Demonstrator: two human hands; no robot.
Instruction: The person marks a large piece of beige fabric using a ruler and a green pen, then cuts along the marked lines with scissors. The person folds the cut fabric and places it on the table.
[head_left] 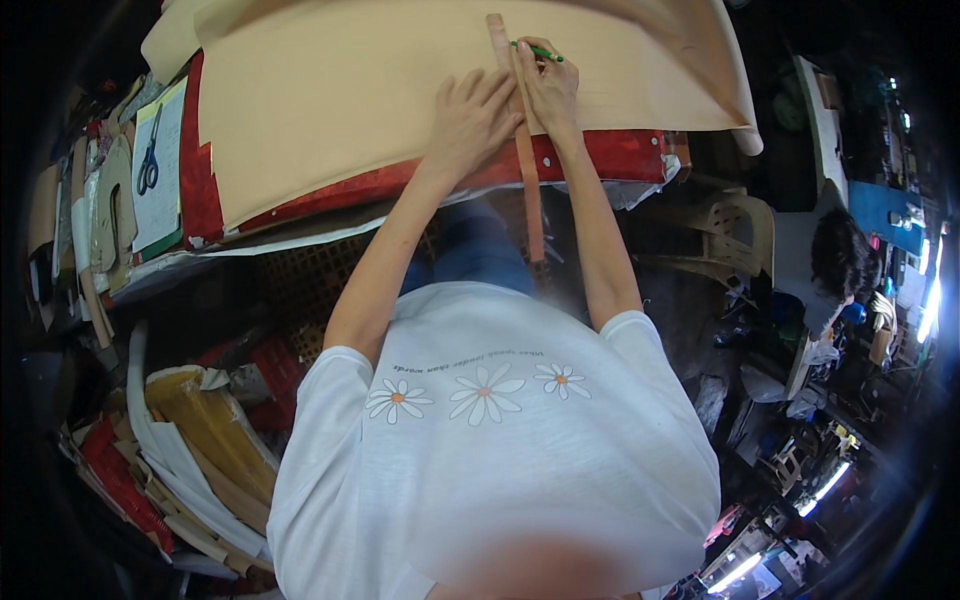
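While the brown strip [530, 190] is pressed down by the flat, spread left hand [470, 122] — presumably against slipping — a green pen [542, 52] is pinched in the right hand [553, 95] beside its edge, apparently to be guided by it. The tan sheet [320, 110] is spread beneath, over the red table [203, 205]. The strip's tail is hung past the near edge, where it could be bumped; scissors [149, 168] are set on papers [171, 150], well left.

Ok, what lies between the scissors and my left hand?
In the head view: pale paper, a red strip of tabletop, then the tan sheet, reaching your left hand.
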